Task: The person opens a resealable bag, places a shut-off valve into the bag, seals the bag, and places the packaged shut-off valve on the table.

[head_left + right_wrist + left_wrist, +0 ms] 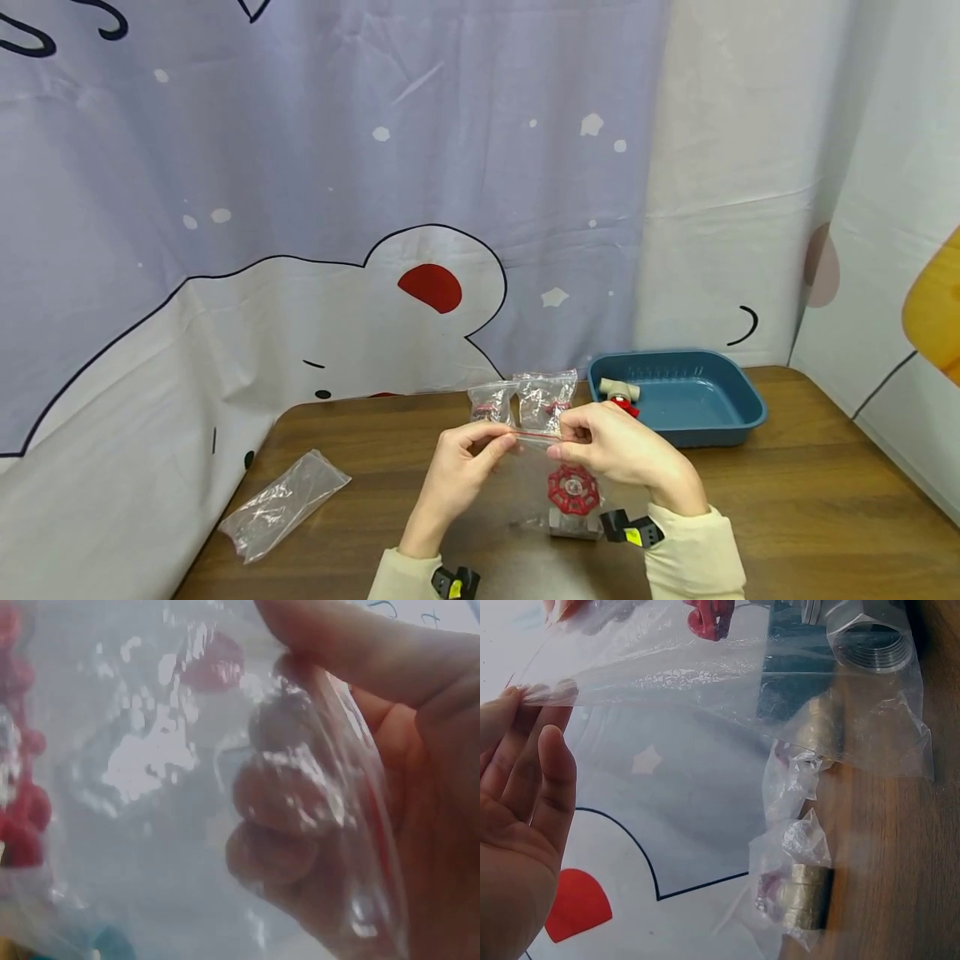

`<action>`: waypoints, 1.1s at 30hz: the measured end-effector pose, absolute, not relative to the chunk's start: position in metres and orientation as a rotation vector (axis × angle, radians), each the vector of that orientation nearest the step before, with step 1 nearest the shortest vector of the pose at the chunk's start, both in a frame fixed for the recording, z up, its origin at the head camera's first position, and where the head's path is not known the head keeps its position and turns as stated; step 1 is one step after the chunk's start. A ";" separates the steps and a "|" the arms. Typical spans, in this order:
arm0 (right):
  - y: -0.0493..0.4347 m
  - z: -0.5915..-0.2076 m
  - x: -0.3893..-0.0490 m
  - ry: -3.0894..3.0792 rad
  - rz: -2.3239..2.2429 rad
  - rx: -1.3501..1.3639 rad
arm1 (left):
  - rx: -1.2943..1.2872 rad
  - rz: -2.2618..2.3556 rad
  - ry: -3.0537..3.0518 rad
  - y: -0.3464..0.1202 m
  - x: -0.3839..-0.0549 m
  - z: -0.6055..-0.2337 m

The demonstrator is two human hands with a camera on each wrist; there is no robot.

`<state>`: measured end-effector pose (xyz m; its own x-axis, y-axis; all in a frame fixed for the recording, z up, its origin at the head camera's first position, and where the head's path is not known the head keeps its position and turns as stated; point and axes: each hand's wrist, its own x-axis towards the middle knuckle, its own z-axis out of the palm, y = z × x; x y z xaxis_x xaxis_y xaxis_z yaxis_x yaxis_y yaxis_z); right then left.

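A clear zip bag [531, 483] with a red line along its top stands upright between my hands. Inside it, at the bottom, sits a metal valve [573, 525] with a red handwheel [573, 490]. My left hand [459, 479] pinches the left end of the bag's top edge between thumb and fingers. At the right end, my right hand [626, 447] pinches the same edge. The left wrist view shows the valve's threaded opening [874, 649] through the film. In the right wrist view, the curled fingers [277, 795] appear behind the plastic.
Two smaller bagged brass valves [491, 402] [546, 400] stand behind the hands. At the back right is a blue tray [720, 437] holding a pale valve with a red handle [619, 390]. A flat clear bag [285, 508] lies on the table's left side.
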<state>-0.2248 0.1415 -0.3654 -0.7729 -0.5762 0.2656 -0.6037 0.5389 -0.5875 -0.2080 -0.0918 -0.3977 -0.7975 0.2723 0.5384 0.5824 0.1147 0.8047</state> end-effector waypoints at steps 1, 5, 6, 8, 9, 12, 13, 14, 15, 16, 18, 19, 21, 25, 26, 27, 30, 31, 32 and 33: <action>0.143 -0.365 -0.225 -2.722 1.073 1.046 | -0.833 -1.750 -2.143 -0.092 -0.208 -0.398; 0.149 -0.366 -0.226 -2.711 1.124 1.056 | -0.790 -1.780 -2.170 -0.093 -0.209 -0.399; 0.151 -0.367 -0.226 -2.705 1.137 1.061 | -0.785 -1.781 -2.176 -0.093 -0.209 -0.399; 0.153 -0.367 -0.226 -2.688 1.154 1.076 | -0.778 -1.785 -2.183 -0.093 -0.209 -0.400; 0.153 -0.367 -0.227 -2.680 1.154 1.082 | -0.777 -1.785 -2.185 -0.093 -0.209 -0.400; 0.154 -0.368 -0.227 -2.655 1.146 1.100 | -0.776 -1.791 -2.182 -0.093 -0.209 -0.401; 0.153 -0.368 -0.227 -2.645 1.135 1.099 | -0.776 -1.793 -2.180 -0.093 -0.209 -0.401; 0.153 -0.368 -0.227 -2.635 1.119 1.099 | -0.778 -1.792 -2.178 -0.093 -0.209 -0.401; 0.153 -0.368 -0.227 -2.626 1.095 1.098 | -0.780 -1.789 -2.177 -0.093 -0.209 -0.401; 0.152 -0.367 -0.227 -2.618 1.075 1.097 | -0.782 -1.787 -2.177 -0.093 -0.209 -0.401; 0.151 -0.367 -0.226 -2.607 1.043 1.087 | -0.783 -1.780 -2.180 -0.093 -0.209 -0.400; 0.151 -0.367 -0.226 -2.611 1.036 1.073 | -0.779 -1.778 -2.185 -0.093 -0.209 -0.400; 0.151 -0.366 -0.226 -2.629 1.041 1.054 | -0.773 -1.776 -2.193 -0.093 -0.208 -0.399; 0.154 -0.363 -0.224 -2.705 1.074 1.028 | -0.752 -1.795 -2.203 -0.093 -0.208 -0.398; 0.156 -0.362 -0.223 -2.721 1.076 1.025 | -0.749 -1.800 -2.204 -0.093 -0.208 -0.398; 0.157 -0.362 -0.222 -2.734 1.076 1.025 | -0.747 -1.805 -2.206 -0.093 -0.208 -0.398; 0.161 -0.361 -0.221 -2.729 1.057 1.033 | -0.745 -1.808 -2.210 -0.094 -0.208 -0.399; 0.162 -0.361 -0.221 -2.716 1.058 1.040 | -0.747 -1.806 -2.212 -0.094 -0.208 -0.399; 0.162 -0.362 -0.222 -2.707 1.056 1.046 | -0.749 -1.803 -2.214 -0.094 -0.209 -0.399; 0.162 -0.362 -0.222 -2.692 1.054 1.054 | -0.752 -1.800 -2.213 -0.094 -0.209 -0.399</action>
